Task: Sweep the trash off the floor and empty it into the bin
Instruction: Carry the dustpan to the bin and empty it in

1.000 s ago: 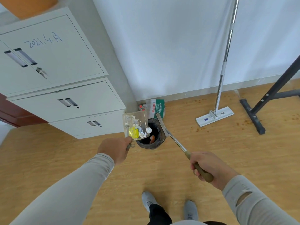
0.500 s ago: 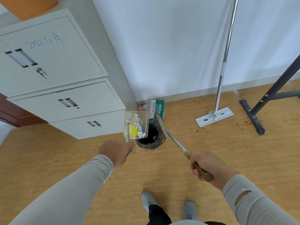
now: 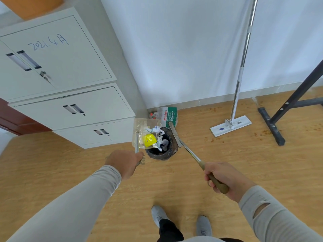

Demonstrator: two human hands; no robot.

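Fingers of left hand grip the tilted dustpan apparently above the bin; right hand clasps broom.

Bin: hemmed left by cabinet, far by bag and wall; dustpan over left rim, broom head at right rim. Near floor open. Far right: mop, black stand.

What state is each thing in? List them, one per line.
dustpan: raised, tilted over the bin
trash: spilling from dustpan into the bin
bin: open, upright
broom: held beside the bin
left hand: gripping dustpan handle
right hand: gripping broom handle
mop: leaning against wall
cabinet: doors shut
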